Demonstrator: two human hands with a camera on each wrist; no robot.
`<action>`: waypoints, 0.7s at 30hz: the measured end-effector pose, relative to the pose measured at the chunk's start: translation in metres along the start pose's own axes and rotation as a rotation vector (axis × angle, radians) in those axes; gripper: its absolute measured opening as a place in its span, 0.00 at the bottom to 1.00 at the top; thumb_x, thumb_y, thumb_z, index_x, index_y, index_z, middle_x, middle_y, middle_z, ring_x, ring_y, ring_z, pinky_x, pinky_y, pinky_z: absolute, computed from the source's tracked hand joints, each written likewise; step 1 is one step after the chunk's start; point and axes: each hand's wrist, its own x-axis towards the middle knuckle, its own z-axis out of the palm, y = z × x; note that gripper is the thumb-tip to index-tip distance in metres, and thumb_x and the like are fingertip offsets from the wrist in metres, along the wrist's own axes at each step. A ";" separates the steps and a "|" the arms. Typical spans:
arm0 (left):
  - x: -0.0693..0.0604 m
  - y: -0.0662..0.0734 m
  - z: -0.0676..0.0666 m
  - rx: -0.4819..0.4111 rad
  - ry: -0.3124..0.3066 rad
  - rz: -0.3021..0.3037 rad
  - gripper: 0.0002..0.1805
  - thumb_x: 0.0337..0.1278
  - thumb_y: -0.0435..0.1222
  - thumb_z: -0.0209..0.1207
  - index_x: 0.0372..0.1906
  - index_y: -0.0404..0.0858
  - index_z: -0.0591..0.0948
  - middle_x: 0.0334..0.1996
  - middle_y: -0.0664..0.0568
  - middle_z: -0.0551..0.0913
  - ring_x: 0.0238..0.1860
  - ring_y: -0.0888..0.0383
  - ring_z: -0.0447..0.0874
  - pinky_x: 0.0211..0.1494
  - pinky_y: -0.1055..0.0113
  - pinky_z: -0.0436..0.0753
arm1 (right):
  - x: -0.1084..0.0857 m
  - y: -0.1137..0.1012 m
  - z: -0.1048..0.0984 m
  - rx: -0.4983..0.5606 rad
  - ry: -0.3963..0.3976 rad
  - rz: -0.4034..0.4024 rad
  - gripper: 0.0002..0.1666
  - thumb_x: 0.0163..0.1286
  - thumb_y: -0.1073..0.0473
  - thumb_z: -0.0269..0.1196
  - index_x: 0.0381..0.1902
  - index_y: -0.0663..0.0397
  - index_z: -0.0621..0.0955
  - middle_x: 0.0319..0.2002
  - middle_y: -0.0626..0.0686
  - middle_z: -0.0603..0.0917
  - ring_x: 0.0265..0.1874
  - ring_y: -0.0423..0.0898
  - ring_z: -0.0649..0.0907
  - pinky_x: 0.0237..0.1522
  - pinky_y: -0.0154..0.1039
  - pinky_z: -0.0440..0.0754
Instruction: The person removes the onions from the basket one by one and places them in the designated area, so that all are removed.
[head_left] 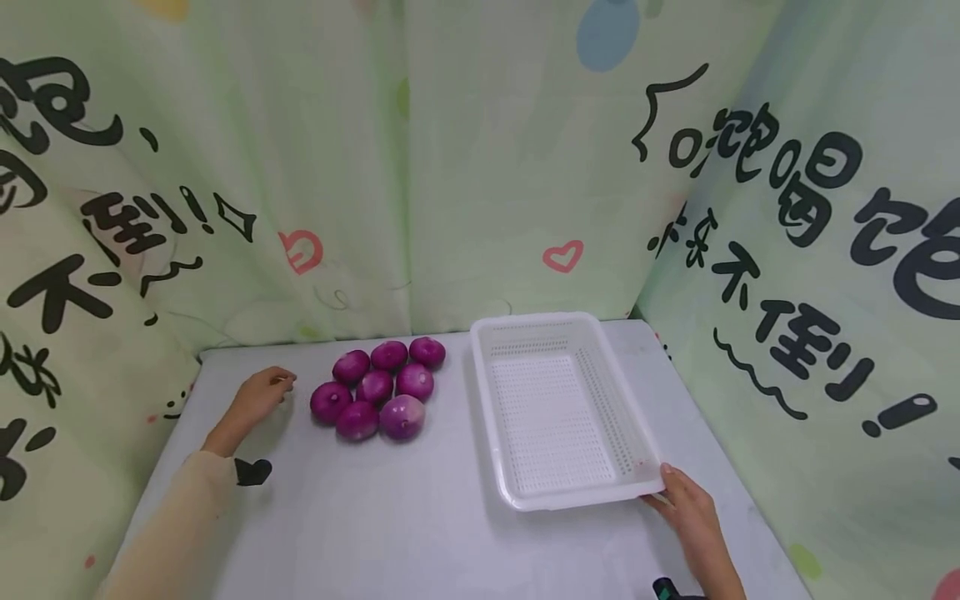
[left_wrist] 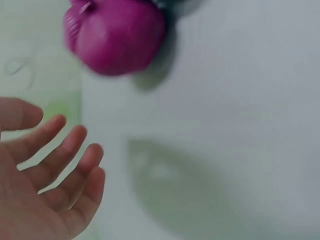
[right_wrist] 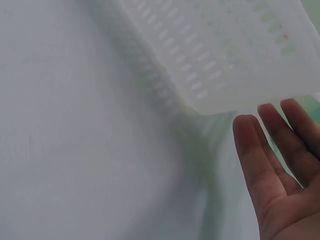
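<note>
Several round purple passion fruits [head_left: 375,387] lie close together left of the table's middle. One passion fruit [left_wrist: 120,37] shows its smooth skin and a wrinkled end in the left wrist view. My left hand [head_left: 258,396] is held over the table to the left of this group, fingers loosely bent and spread, touching none of them. On the right is a white perforated plastic basket [head_left: 487,400]. At the basket's near right corner my right hand [head_left: 690,504] pinches the rim, thumb above and fingers beneath. The right wrist view shows the fingertips against the basket's edge.
A white-covered table [head_left: 420,533] bears everything. Pale green curtains [head_left: 450,167] with printed black characters hang behind it and along both sides. Dark straps [head_left: 253,472] show at the wrists. Small reddish specks lie in the basket near the right hand.
</note>
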 end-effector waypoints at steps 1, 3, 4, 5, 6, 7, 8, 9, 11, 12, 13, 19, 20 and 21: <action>-0.007 -0.002 -0.007 0.028 -0.007 0.022 0.22 0.80 0.37 0.46 0.62 0.23 0.76 0.59 0.25 0.80 0.52 0.36 0.86 0.46 0.59 0.82 | 0.002 -0.002 -0.003 -0.072 -0.007 -0.009 0.48 0.81 0.31 0.45 0.77 0.68 0.64 0.77 0.68 0.66 0.53 0.34 0.85 0.58 0.41 0.87; -0.021 -0.005 -0.021 0.073 -0.031 0.067 0.21 0.80 0.36 0.47 0.61 0.22 0.76 0.60 0.25 0.79 0.53 0.35 0.85 0.49 0.53 0.84 | 0.005 -0.007 -0.010 -0.205 -0.019 -0.030 0.47 0.82 0.31 0.45 0.75 0.69 0.67 0.75 0.71 0.69 0.57 0.47 0.86 0.56 0.43 0.88; -0.028 -0.006 -0.029 0.091 -0.048 0.088 0.20 0.80 0.35 0.47 0.61 0.22 0.76 0.60 0.24 0.79 0.54 0.34 0.84 0.50 0.51 0.84 | 0.006 -0.010 -0.014 -0.257 -0.025 -0.050 0.46 0.82 0.33 0.46 0.73 0.70 0.69 0.73 0.72 0.70 0.59 0.54 0.86 0.55 0.44 0.88; -0.036 -0.007 -0.036 0.109 -0.060 0.109 0.20 0.80 0.35 0.47 0.60 0.22 0.77 0.60 0.24 0.79 0.54 0.33 0.83 0.51 0.49 0.84 | 0.008 -0.013 -0.018 -0.307 -0.036 -0.072 0.44 0.83 0.34 0.47 0.71 0.71 0.70 0.72 0.73 0.72 0.60 0.58 0.85 0.54 0.44 0.88; -0.044 -0.007 -0.043 0.127 -0.069 0.125 0.19 0.80 0.35 0.47 0.60 0.22 0.77 0.60 0.24 0.79 0.55 0.32 0.83 0.51 0.48 0.84 | 0.009 -0.016 -0.022 -0.360 -0.047 -0.092 0.43 0.83 0.35 0.48 0.70 0.71 0.71 0.70 0.73 0.73 0.59 0.59 0.86 0.53 0.44 0.89; -0.051 -0.008 -0.049 0.144 -0.077 0.133 0.19 0.81 0.35 0.47 0.59 0.23 0.77 0.60 0.24 0.79 0.56 0.32 0.82 0.51 0.48 0.84 | 0.011 -0.019 -0.026 -0.415 -0.064 -0.112 0.42 0.83 0.36 0.49 0.69 0.71 0.73 0.68 0.73 0.76 0.56 0.59 0.87 0.52 0.45 0.89; -0.058 -0.008 -0.055 0.160 -0.079 0.142 0.18 0.80 0.34 0.48 0.59 0.23 0.78 0.59 0.25 0.80 0.56 0.31 0.82 0.50 0.49 0.84 | 0.012 -0.022 -0.030 -0.459 -0.082 -0.131 0.40 0.83 0.37 0.50 0.68 0.71 0.74 0.66 0.73 0.78 0.54 0.59 0.87 0.51 0.46 0.90; -0.065 -0.008 -0.062 0.175 -0.074 0.152 0.18 0.80 0.34 0.48 0.58 0.23 0.78 0.59 0.25 0.80 0.55 0.31 0.82 0.49 0.48 0.84 | 0.013 -0.026 -0.034 -0.509 -0.105 -0.152 0.39 0.83 0.38 0.50 0.67 0.70 0.74 0.63 0.73 0.80 0.52 0.58 0.88 0.50 0.48 0.90; -0.078 -0.008 -0.073 0.215 -0.058 0.161 0.17 0.80 0.33 0.49 0.57 0.23 0.79 0.57 0.24 0.81 0.54 0.30 0.82 0.49 0.47 0.85 | 0.016 -0.033 -0.040 -0.613 -0.152 -0.184 0.37 0.83 0.38 0.52 0.66 0.67 0.76 0.60 0.69 0.84 0.50 0.55 0.88 0.47 0.50 0.89; -0.084 -0.009 -0.078 0.235 -0.051 0.161 0.17 0.79 0.34 0.49 0.57 0.23 0.79 0.57 0.24 0.81 0.53 0.30 0.83 0.49 0.45 0.85 | 0.017 -0.036 -0.043 -0.663 -0.177 -0.198 0.37 0.82 0.37 0.52 0.66 0.66 0.76 0.59 0.67 0.85 0.50 0.55 0.87 0.47 0.51 0.89; -0.089 -0.010 -0.083 0.252 -0.047 0.161 0.18 0.79 0.34 0.50 0.57 0.22 0.78 0.56 0.23 0.81 0.53 0.29 0.82 0.49 0.42 0.85 | 0.016 -0.040 -0.046 -0.710 -0.202 -0.212 0.37 0.82 0.38 0.52 0.66 0.66 0.77 0.58 0.66 0.85 0.50 0.55 0.87 0.47 0.52 0.89; -0.118 -0.010 -0.105 0.444 -0.009 0.118 0.22 0.79 0.36 0.51 0.62 0.20 0.74 0.58 0.19 0.76 0.56 0.21 0.76 0.54 0.30 0.79 | 0.012 -0.061 -0.059 -0.984 -0.306 -0.315 0.31 0.79 0.41 0.58 0.61 0.64 0.80 0.53 0.61 0.88 0.49 0.56 0.87 0.47 0.56 0.87; -0.122 -0.009 -0.105 0.494 0.010 0.113 0.23 0.78 0.37 0.52 0.63 0.21 0.74 0.59 0.19 0.76 0.56 0.21 0.76 0.53 0.29 0.78 | 0.011 -0.064 -0.060 -1.026 -0.302 -0.345 0.29 0.78 0.43 0.60 0.59 0.63 0.81 0.52 0.60 0.88 0.49 0.57 0.87 0.48 0.57 0.87; -0.126 -0.008 -0.104 0.542 0.034 0.109 0.23 0.77 0.37 0.53 0.64 0.22 0.74 0.59 0.19 0.76 0.56 0.20 0.75 0.52 0.28 0.77 | 0.008 -0.067 -0.062 -1.065 -0.287 -0.375 0.27 0.77 0.45 0.61 0.59 0.62 0.81 0.53 0.60 0.88 0.50 0.58 0.87 0.49 0.59 0.86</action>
